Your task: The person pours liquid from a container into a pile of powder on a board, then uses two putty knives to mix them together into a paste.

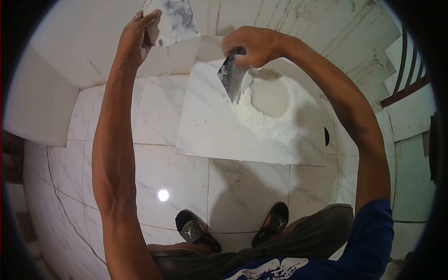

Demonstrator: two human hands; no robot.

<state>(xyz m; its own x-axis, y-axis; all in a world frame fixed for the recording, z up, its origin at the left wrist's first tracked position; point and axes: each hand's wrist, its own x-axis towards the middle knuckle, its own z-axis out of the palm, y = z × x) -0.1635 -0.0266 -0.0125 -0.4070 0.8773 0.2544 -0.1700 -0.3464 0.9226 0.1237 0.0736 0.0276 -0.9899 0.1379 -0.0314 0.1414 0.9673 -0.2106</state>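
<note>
At the upper left, my left hand [138, 37] is closed around a flat metal plate [179, 18] smeared with white paste. My right hand [255, 46] grips a putty knife [229, 77]; its handle is hidden by the fingers. The metal blade slants down, its lower tip at the edge of a white powder mound [263, 127]. That mound rings a round pool of cloudy liquid [270, 97], beside and below my right hand. Both lie on a white marbled board [205, 126] on the floor.
My feet in black slides [197, 232] stand on the tiled floor [158, 168] just before the board. A white wall [102, 46] rises behind. Dark railing bars [410, 70] are at the right, and a thin cable [65, 207] runs along the left.
</note>
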